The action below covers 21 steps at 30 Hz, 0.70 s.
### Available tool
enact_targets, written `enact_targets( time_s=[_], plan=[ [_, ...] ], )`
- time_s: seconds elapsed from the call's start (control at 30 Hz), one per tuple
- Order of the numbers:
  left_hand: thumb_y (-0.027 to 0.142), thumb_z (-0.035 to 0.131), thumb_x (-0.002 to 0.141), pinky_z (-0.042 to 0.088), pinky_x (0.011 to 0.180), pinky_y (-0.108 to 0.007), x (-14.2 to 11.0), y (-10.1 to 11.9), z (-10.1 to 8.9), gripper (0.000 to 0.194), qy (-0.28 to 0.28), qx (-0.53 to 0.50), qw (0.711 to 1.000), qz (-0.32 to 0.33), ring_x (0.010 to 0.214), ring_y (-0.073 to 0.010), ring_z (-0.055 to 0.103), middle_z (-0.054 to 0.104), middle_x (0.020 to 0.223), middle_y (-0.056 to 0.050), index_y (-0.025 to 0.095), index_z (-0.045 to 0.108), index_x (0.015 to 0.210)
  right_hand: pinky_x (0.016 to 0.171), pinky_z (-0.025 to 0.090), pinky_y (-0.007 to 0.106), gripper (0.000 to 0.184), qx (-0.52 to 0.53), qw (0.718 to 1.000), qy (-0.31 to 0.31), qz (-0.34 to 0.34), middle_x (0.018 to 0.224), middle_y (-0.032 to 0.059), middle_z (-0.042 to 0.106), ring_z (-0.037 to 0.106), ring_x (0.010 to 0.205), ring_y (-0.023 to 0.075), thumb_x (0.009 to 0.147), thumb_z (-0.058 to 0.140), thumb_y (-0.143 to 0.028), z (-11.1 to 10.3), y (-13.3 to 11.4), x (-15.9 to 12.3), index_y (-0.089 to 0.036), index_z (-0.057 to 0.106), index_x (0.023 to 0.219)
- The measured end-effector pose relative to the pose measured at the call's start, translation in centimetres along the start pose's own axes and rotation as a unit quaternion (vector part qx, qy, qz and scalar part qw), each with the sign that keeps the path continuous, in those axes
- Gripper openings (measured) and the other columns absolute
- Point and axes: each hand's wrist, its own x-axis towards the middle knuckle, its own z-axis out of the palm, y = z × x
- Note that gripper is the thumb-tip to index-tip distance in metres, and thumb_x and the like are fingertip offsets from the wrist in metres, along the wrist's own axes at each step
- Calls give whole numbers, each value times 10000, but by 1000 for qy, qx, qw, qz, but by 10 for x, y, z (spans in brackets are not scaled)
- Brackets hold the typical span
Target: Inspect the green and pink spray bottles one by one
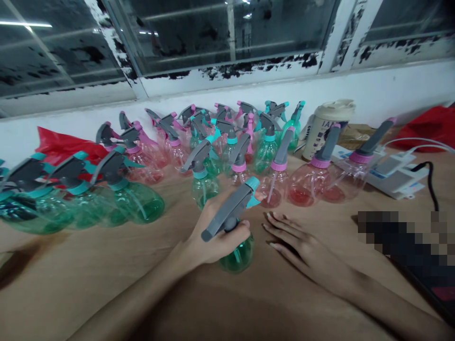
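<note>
My left hand (216, 232) is wrapped round the neck of a green spray bottle (237, 255), just below its grey trigger head with the turquoise nozzle. The bottle stands about upright, tilted a little, close in front of me; the fingers hide its collar. To the right, my right hand (302, 241) lies on the table with fingers stretched out, holding nothing. Just beyond the hands stand a clear bottle with a pink collar (274, 192) and a green one with a turquoise collar (199, 189).
Several green spray bottles (138, 203) line the left; pink-collared ones (310, 184) stand right of centre, with more behind. A coffee cup (316, 128), a white power strip (394, 175) with cables, red plastic bags (71, 149) and a pixelated dark object (408, 255) surround them.
</note>
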Motion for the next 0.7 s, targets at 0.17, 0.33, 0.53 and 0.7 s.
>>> enact_targets(
  time_s=[0.17,0.33,0.53,0.7],
  plan=[
    [223,487,654,386,426,-261,0,2,-2,75,-19,-66,998,-12,449,-120,388,425,550,46,243,430,699,1064,313,466,446,15,1000,6,-3,1398,39,405,339,1297,214,914,419,-308,-1,0,0,-217,380,1349],
    [239,482,667,450,477,-271,-2,0,-1,50,-31,-80,996,-34,510,-136,500,557,642,23,237,465,714,1064,310,477,449,19,1000,20,-4,1399,28,404,342,1296,219,912,426,-318,1,0,-1,-247,373,1352],
    [242,496,679,467,508,-277,-1,-1,-2,112,-55,-85,994,-47,561,-150,555,600,692,16,232,515,789,1069,307,466,449,6,1000,6,0,1406,29,393,325,1305,210,917,412,-324,1,0,-1,-220,375,1352],
    [267,485,702,479,520,-279,-1,-3,-1,123,-49,-67,996,-43,586,-159,576,608,666,10,234,539,807,1062,317,472,449,4,1000,12,-6,1404,30,395,332,1302,213,917,413,-311,2,0,-1,-223,366,1356]
  ],
)
